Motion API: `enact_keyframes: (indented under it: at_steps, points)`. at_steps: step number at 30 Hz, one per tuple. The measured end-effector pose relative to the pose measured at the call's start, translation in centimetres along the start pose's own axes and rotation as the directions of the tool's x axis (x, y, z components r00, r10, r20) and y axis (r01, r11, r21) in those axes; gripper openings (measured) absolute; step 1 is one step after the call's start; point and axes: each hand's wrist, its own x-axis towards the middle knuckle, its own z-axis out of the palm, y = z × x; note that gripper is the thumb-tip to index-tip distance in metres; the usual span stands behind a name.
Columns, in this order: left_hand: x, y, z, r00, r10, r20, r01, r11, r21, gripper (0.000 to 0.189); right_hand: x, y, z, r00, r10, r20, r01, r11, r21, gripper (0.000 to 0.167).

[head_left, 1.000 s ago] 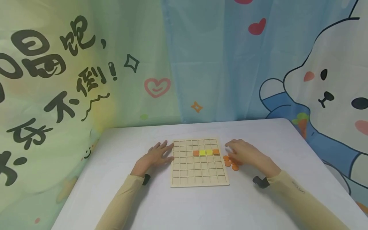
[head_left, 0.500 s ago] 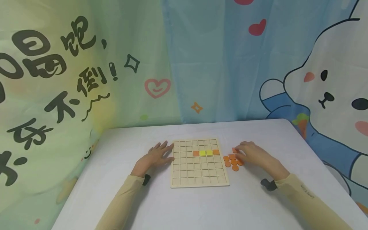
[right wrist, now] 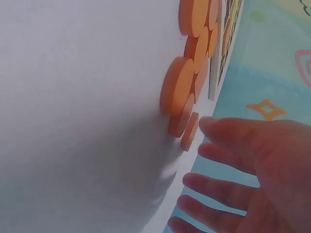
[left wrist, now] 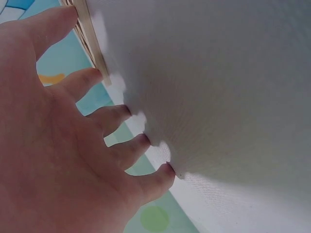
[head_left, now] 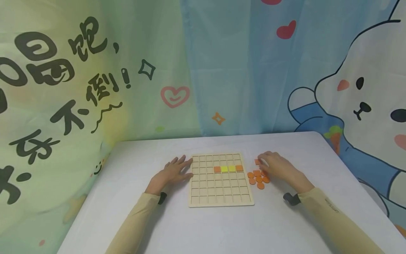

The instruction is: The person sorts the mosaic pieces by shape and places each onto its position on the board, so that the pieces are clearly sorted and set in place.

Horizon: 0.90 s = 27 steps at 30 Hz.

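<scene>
A pale wooden grid board [head_left: 219,192] lies on the table. One of its rows holds an orange square tile [head_left: 217,169], two yellow tiles [head_left: 224,169] and another orange tile [head_left: 239,168]. My left hand [head_left: 172,173] has its fingers spread; the thumb and index fingertip touch the board's left edge [left wrist: 92,43]. To the right of the board, my right hand [head_left: 279,169] hovers low with fingers loosely bent. Its thumb and fingertips are right by a loose orange square tile [head_left: 257,162]. Several orange round discs [head_left: 259,179] lie near its thumb, beside an orange square piece [head_left: 256,173].
The white table [head_left: 219,229] ends at the back against a printed curtain [head_left: 152,116] with a cartoon rabbit on the right. A dark strap piece [head_left: 291,199] shows at the right wrist, another [head_left: 162,198] at the left.
My right hand first drew back to the right, uncovering the orange pieces, then shifted slightly left and away. The loose square tile now lies a little farther back. The left hand stays put.
</scene>
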Motion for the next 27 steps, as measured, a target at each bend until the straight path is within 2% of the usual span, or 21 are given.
enact_keyframes:
  at_steps: [14, 27]
  points:
    - [-0.3, 0.1, -0.2, 1.000, 0.016, -0.003, -0.016, 1.000, -0.009, 0.071, 0.9, 0.2, 0.2, 1.000, 0.018, 0.008, -0.018, 1.000, -0.009, 0.025]
    - [-0.4, 0.0, -0.1, 1.000, 0.010, -0.007, -0.010, 1.000, -0.002, 0.072, 1.1, -0.2, -0.4, 1.000, 0.000, 0.010, 0.000, 1.000, -0.010, 0.025]
